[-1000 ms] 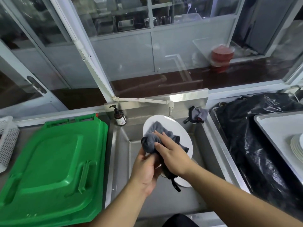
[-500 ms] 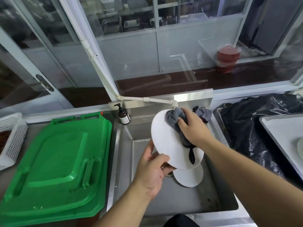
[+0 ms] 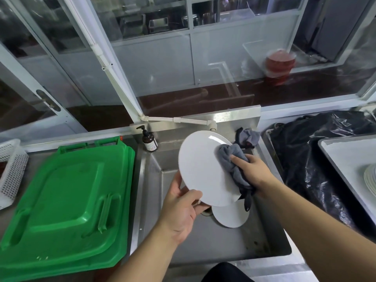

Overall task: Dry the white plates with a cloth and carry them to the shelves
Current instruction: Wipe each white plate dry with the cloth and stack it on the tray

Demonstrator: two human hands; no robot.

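1. Left hand (image 3: 179, 208) grips the white plate (image 3: 203, 169) at its lower rim, thumb on the face, fingers behind. Plate is held tilted above the sink (image 3: 203, 245), clear of the basin floor.
2. Right hand (image 3: 254, 171) is closed round a bunched grey cloth (image 3: 232, 159), pressing it on the plate's right edge. Wiping in progress.
3. A second white plate (image 3: 232, 218) lies on the basin floor, partly under the held one. Judged not yet dried.
4. A stack of plates (image 3: 370, 180) sits on a white tray (image 3: 341, 157) at the right edge of the bench; whether those are dried I cannot tell.
5. Another dark rag (image 3: 247, 137) lies at the sink's back right corner; a green lid (image 3: 67, 200) covers the bench on the left.
6. Progress: early to mid. Left to do: finish this plate, dry the sink plate, carry all to the shelves. No shelves in view.
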